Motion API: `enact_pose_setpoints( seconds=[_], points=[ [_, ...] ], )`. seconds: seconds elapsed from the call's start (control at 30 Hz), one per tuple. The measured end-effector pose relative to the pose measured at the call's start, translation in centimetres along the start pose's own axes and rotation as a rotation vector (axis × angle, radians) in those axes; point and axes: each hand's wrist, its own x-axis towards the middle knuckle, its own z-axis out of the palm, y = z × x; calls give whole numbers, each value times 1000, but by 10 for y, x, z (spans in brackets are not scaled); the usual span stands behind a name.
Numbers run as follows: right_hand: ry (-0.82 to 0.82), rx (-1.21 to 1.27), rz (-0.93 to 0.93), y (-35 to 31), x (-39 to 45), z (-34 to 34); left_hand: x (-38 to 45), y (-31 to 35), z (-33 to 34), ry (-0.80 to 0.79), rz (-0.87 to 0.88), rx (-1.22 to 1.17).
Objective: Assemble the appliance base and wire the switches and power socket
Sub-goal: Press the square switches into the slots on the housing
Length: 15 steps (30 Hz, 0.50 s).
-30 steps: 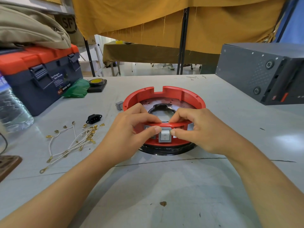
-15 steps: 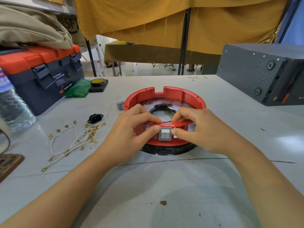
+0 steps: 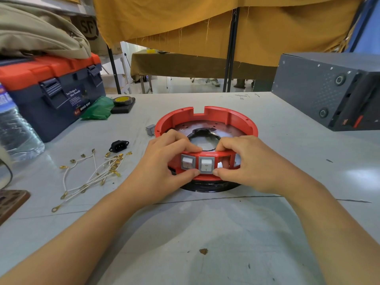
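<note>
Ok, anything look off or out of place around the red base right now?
Nothing damaged or spilled. Two grey rocker switches sit square in the red round plastic base; the opening to their right is empty. One small grey switch and the black power socket lie loose on the table.

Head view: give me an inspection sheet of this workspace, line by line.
Surface: grey table, scuffed, small brown chip near the front.
Job's things: red base ring on a black plate; two grey rocker switches seated in its near wall, a third opening empty; black power socket and a spare grey switch loose on the table.
Clutter: toolbox, water bottle, tape roll, green bag.
Grippers: left hand and right hand grip the ring, thumbs by the middle switch.
Cables: white wires with brass terminals, unconnected.
Surroundings: grey cabinet, yellow curtain.
</note>
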Motion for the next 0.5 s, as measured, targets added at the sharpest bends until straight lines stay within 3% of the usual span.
enact_pose_setpoints(
  seconds=[0.5],
  points=[
    [24, -31, 22, 2, 1, 0, 1, -2, 5, 47, 15, 33]
  ],
)
